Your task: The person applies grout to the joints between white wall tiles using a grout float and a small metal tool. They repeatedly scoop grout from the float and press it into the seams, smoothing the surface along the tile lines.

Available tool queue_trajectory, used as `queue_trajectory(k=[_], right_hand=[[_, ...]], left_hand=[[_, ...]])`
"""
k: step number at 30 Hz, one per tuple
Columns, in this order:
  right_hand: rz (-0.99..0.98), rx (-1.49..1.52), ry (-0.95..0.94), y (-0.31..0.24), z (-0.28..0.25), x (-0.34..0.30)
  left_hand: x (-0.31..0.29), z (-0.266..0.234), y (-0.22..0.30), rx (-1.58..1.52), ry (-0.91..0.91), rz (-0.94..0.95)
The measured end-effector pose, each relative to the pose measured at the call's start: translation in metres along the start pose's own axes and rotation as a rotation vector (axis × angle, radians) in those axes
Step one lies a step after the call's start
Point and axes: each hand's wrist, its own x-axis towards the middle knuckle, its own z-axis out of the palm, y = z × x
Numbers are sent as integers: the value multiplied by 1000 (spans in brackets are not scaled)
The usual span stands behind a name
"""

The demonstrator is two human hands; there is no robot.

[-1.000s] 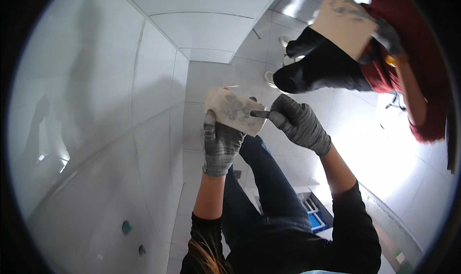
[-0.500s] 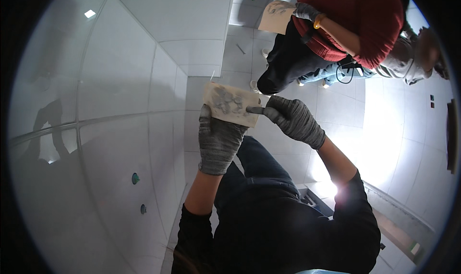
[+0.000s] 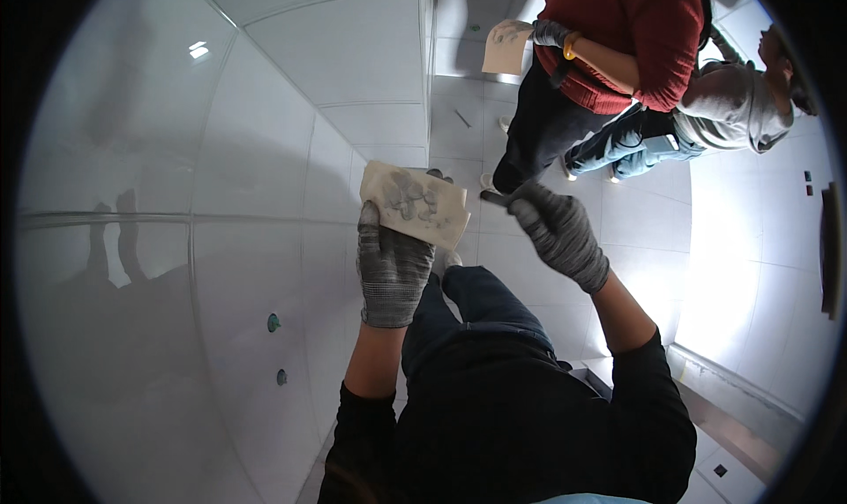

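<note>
My left hand (image 3: 394, 270), in a grey knitted glove, is closed around the lower edge of a tan board (image 3: 452, 219), thumb on its face. Several smears of grey paste (image 3: 408, 195) cover the middle of the board. To its right, my right hand (image 3: 562, 239), gloved the same way, is closed on a small dark flat spatula (image 3: 495, 199). The spatula's end points left at the board, with a gap between them. Most of its handle is hidden in my fingers.
A tiled wall (image 3: 256, 283) with two round pipe outlets (image 3: 273, 322) runs along my left. Ahead on the right stands a person in a red top (image 3: 609, 27) holding a similar tan board (image 3: 506, 48). Another person in grey (image 3: 728, 98) is behind. A thin stick-like thing (image 3: 462, 117) lies on the floor.
My right hand has drawn the spatula off the board, to the right. The board has shifted slightly left in my left hand. My view has turned a little, and the wall appears farther right.
</note>
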Motion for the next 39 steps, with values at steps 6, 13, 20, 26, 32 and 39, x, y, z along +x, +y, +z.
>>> queue_trajectory(k=[6,13,20,26,32,39], right_hand=[[113,327,-178,-3,14,4],[64,-42,-19,1,37,3],[164,-206,-32,9,43,0],[400,-201,74,56,62,17],[350,193,236,158,141,61],[255,198,39,315,283,95]], left_hand=[[-6,-7,-3,-61,-49,-37],[-7,-15,-10,-61,25,-88],[4,-30,-20,-91,-25,-40],[47,-56,-43,-189,-89,-6],[137,-152,-33,-26,-79,78],[264,-317,-67,-134,-57,116]])
